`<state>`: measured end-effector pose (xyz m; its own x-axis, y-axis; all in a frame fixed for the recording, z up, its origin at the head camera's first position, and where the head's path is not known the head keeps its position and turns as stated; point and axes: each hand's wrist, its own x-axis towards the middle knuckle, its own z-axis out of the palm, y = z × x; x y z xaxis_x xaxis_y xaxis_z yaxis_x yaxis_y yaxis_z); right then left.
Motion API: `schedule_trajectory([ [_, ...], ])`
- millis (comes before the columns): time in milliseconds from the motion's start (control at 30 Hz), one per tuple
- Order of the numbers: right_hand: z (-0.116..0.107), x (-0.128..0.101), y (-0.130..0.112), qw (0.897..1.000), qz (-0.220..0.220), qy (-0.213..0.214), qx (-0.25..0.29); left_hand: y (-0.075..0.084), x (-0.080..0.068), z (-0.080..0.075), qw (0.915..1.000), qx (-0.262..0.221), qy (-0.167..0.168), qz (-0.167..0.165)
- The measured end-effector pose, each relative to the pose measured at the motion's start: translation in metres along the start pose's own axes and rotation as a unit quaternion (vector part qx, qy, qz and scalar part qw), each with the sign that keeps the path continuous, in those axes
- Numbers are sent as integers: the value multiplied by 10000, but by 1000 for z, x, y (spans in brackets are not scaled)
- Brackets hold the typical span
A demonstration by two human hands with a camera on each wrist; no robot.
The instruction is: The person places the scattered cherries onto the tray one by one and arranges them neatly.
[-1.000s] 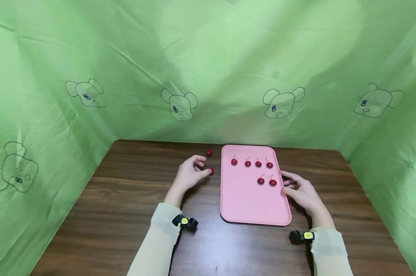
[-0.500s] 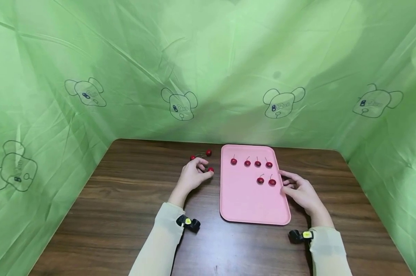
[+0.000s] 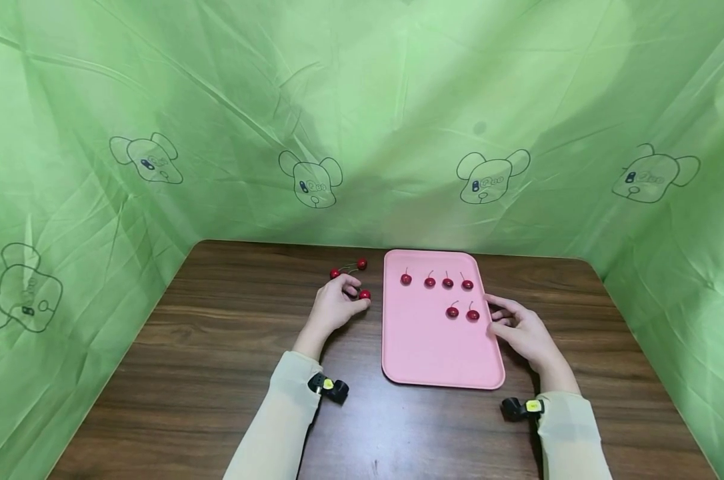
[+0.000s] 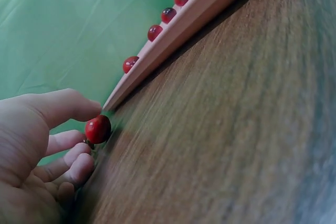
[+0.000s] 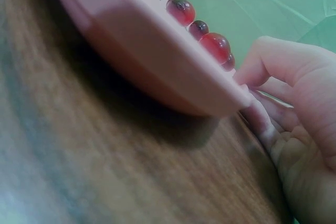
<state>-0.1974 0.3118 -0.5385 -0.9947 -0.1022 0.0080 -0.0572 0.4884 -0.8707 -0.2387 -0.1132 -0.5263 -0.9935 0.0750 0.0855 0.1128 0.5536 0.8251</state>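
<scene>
My left hand (image 3: 356, 295) lies on the table just left of the pink tray (image 3: 425, 353). Its thumb and fingers pinch a red cherry (image 3: 365, 294), which the left wrist view shows as the cherry (image 4: 98, 128) at the thumb tip, low over the wood. Several stemmed cherries (image 3: 430, 282) sit on the tray's far half, in a back row with two more in front (image 3: 453, 311). My right hand (image 3: 497, 317) holds the tray's right rim (image 5: 210, 93), one finger on top and others curled under it.
A joined pair of cherries (image 3: 348, 269) lies on the dark wooden table (image 3: 218, 347) just beyond my left hand. Green printed sheeting (image 3: 362, 133) walls the table at the back and both sides.
My left hand has drawn back a little and closed its fingers on the cherry, uncovering the left cherry of the pair behind it. The right hand has stayed on the tray rim.
</scene>
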Motion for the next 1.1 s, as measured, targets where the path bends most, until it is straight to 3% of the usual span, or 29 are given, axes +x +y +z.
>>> schedule_trajectory([
  [667, -3, 2, 0, 9999, 43, -36, -89, 1, 1, 2, 9974, 349, -341, 533],
  [1100, 0, 0, 0, 10000, -28, 4, -1, -6, 1, 2, 9979, 246, -337, 489],
])
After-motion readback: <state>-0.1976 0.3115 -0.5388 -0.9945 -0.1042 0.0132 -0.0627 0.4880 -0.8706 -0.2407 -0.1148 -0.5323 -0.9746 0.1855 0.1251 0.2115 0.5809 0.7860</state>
